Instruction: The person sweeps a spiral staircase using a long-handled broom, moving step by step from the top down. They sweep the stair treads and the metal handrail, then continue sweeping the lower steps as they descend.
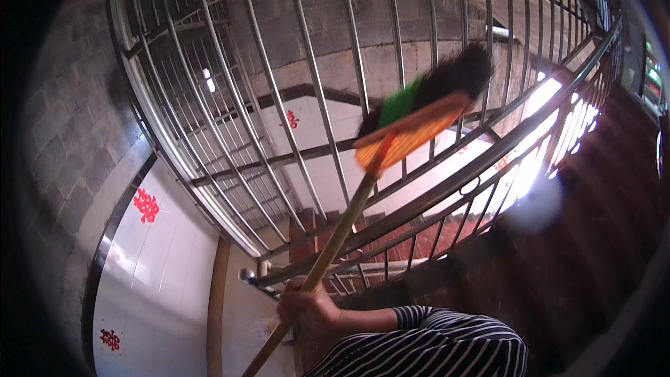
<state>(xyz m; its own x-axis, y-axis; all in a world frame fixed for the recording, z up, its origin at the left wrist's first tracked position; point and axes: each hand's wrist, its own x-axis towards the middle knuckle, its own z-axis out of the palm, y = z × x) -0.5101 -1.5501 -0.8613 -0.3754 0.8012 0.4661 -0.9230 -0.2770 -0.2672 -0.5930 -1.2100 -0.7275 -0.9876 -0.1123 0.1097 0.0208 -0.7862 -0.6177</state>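
My right hand [309, 306] grips the yellowish handle [335, 238] of a broom, with the striped sleeve reaching in from the lower right. The handle slants up to the right and ends in an orange plastic broom head [408, 136]. Its black and green bristles [434, 84] point upward and look blurred. The head is raised in front of the metal bars of a stair railing; whether it touches them I cannot tell. My left hand is out of view.
A metal handrail [419, 204] runs diagonally beyond my hand, above reddish stairs [366, 238]. Tall metal bars [309, 52] stand behind the broom. At the left is a white tiled wall [167, 267] with red paper cutouts, below grey blockwork [73, 115]. Dark steps lie at the right.
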